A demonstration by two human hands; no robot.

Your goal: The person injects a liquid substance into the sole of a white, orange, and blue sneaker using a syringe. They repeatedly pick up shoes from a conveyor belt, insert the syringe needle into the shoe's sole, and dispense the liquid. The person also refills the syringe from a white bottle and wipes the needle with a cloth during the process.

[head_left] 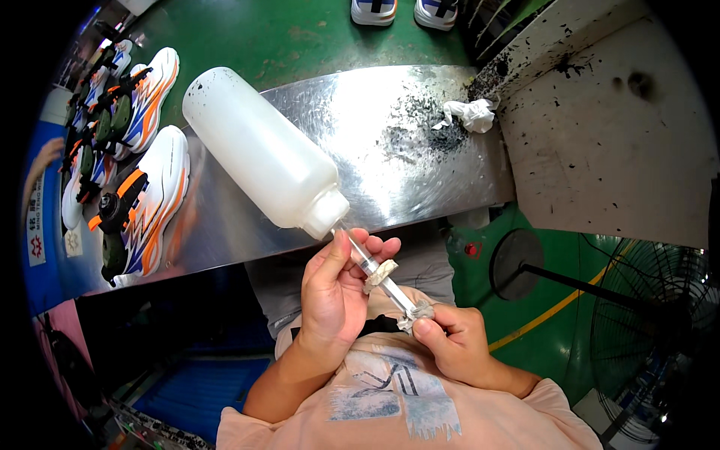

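The bottle (pixel 259 146), white and translucent, is the landmark here. It hangs tilted in the air above the steel bench (pixel 375 157), base up and to the left, cap down and to the right, so that its long clear nozzle (pixel 371 264) slopes away below the cap toward the person's chest. Held this way, the tip sits within easy reach of both hands.

The left hand (pixel 334 296) is just below the cap. Its fingers curl around the upper nozzle, thumb pressed along one side, gripping it to steady the bottle's weight. A crusty beige lump (pixel 380 271) clings to the nozzle just beyond those fingers, apparently dried residue.

The right hand (pixel 457 345) is further down the nozzle, at the tip. Its thumb and forefinger are pinched together on a small greyish clump (pixel 418 311) around the tip, the other fingers folded in; the pinch looks suited to picking or pulling that crust off.

Right of the bottle, on the bench's far end, lies a crumpled white rag (pixel 471 114) beside a patch of black specks. Left of the bottle, white-and-orange shoes (pixel 146 202) lie in a row on the bench, dark lasts in them. Below and right of the bottle, on the green floor, stands a fan (pixel 652 315).
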